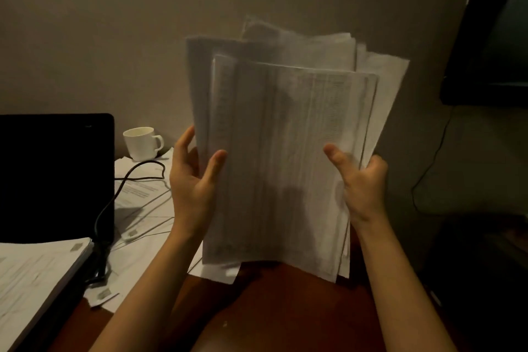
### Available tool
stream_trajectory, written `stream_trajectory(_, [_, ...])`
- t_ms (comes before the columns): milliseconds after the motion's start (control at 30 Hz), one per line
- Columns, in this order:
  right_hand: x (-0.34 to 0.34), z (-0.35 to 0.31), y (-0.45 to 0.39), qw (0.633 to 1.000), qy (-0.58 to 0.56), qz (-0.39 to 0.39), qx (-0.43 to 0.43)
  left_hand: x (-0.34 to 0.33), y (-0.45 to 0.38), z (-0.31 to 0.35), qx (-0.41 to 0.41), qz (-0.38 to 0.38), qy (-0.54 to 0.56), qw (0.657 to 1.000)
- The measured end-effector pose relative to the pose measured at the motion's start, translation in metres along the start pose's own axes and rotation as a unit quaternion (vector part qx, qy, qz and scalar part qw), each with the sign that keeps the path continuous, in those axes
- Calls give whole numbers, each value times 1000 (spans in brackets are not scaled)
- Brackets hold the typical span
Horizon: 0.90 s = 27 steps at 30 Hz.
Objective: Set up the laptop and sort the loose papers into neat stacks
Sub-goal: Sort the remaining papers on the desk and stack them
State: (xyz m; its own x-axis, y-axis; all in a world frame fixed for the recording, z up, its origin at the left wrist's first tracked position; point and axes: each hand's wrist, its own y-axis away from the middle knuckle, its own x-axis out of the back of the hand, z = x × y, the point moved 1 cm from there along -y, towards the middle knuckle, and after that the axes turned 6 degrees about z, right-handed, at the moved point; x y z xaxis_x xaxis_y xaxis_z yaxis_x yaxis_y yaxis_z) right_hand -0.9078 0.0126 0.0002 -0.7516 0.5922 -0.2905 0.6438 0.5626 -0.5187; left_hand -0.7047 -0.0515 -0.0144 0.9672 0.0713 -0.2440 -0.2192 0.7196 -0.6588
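Dim beige wall behind, we hold an uneven sheaf of white printed papers [285,151] upright above the reddish-brown wooden desk [285,308].
We judge this the squaring step: left hand [191,180] and right hand [363,180] pinch the sheaf's side edges; next, tap its bottom level. Black open laptop [54,174] stands at the desk's left edge.

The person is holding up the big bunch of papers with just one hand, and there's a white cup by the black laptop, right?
Not quite. The head view shows both hands on the loose bundle of printed white papers: the left hand and the right hand. The small white ceramic cup does sit by the open black laptop.
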Motion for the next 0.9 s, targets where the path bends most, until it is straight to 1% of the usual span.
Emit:
stream_trajectory(67, [2,0,0,1000,-28,-6,-7,4,0,2,11,10,13,1000])
stream_trajectory(167, [1,1,4,1000,-7,-26,-14,10,-3,1,24,6,1,1000])
stream_trajectory(267, [0,8,10,995,32,-85,-33,13,0,-9,49,-44,-56,996])
stream_trajectory(333, [4,13,13,991,69,-103,-42,14,2,-16,79,-77,-77,991])
stream_trajectory(433, [11,19,18,989,84,-114,-43,19,1,-22,95,-69,-53,992])
stream_trajectory(500, [10,23,22,992,51,-107,-38,20,3,-25,100,-69,-31,992])
stream_trajectory(567, [5,27,27,995,45,-85,-30,16,7,-27,95,-68,-39,992])
stream_trajectory(667, [-3,31,26,996,84,-38,0,9,6,-23,53,-24,-45,997])
stream_trajectory(733, [-7,31,22,996,85,-16,9,3,6,-18,23,-10,-37,999])
stream_trajectory(800, [-11,31,21,995,93,-30,-8,-3,8,-18,1,-15,-54,998])
stream_trajectory(833, [-11,34,20,993,115,-40,8,-5,9,-21,-6,-24,-70,997])
stream_trajectory(900, [-9,38,22,987,150,-49,22,-6,11,-28,14,-43,-88,995])
